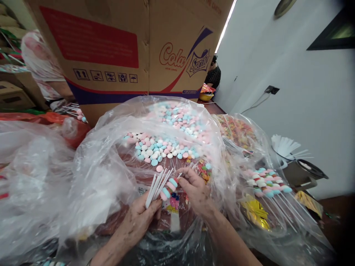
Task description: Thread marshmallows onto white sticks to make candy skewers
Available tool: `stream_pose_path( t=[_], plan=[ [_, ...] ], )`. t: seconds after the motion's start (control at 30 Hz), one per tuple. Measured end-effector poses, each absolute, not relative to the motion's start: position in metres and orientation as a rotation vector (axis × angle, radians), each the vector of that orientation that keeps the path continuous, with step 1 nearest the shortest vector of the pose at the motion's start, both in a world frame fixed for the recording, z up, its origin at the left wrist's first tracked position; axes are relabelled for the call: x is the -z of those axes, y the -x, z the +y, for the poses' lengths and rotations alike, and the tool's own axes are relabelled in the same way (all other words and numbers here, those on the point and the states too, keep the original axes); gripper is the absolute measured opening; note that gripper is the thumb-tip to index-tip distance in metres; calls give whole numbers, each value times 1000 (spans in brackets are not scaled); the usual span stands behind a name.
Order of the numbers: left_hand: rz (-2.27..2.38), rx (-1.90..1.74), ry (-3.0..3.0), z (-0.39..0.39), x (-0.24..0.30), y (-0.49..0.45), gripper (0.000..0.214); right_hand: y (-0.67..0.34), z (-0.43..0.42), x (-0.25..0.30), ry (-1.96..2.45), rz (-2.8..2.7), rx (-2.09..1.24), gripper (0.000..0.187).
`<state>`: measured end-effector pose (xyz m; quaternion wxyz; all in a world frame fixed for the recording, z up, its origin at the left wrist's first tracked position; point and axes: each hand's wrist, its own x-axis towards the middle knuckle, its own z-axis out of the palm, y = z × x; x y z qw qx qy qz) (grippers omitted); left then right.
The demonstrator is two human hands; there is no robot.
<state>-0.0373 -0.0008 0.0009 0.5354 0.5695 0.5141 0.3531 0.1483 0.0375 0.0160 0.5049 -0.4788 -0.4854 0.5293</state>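
My left hand (145,210) is closed around a bundle of white sticks (156,186) that fan upward. Beside them, a candy skewer (169,190) with pink, blue and white marshmallow-like pieces slants up to the right from the same hand. My right hand (195,188) pinches at the skewer's upper end, by a small red piece; its fingertips partly hide what they grip. Just beyond both hands, a loose heap of pink, blue and white candies (158,147) lies in a clear plastic bag (111,136). One pink candy (159,168) sits apart, close to the stick tips.
A large cardboard box (111,48) stands behind the heap. Finished-looking candy skewers (269,183) lie on plastic at right, near gold foil (255,214) and a container of white strips (287,146). Colourful ring candies (205,170) are by my right hand. Two people are partly visible behind.
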Motion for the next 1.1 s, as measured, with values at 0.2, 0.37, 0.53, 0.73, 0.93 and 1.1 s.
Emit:
stream_pose_path(
  t=[0.2,0.37,0.53,0.73,0.93,1.1],
  plan=[
    [1213,-837,-1403,2,7,38,36,-155,37,-10,1288,-1664,-533,24],
    [1188,-879,-1356,3,11,37,35,-174,52,-7,1417,-1706,-414,21],
    [1189,-937,-1301,1,10,35,35,-202,80,-14,1479,-1784,-440,19],
    [1191,-1016,-1231,1,12,33,26,-214,101,-22,1579,-1795,-494,21],
    [1193,-998,-1210,2,18,34,26,-209,101,-19,1671,-1936,-708,20],
    [1138,-1049,-1191,2,18,34,23,-210,92,-32,1773,-2007,-567,20]
  ],
)
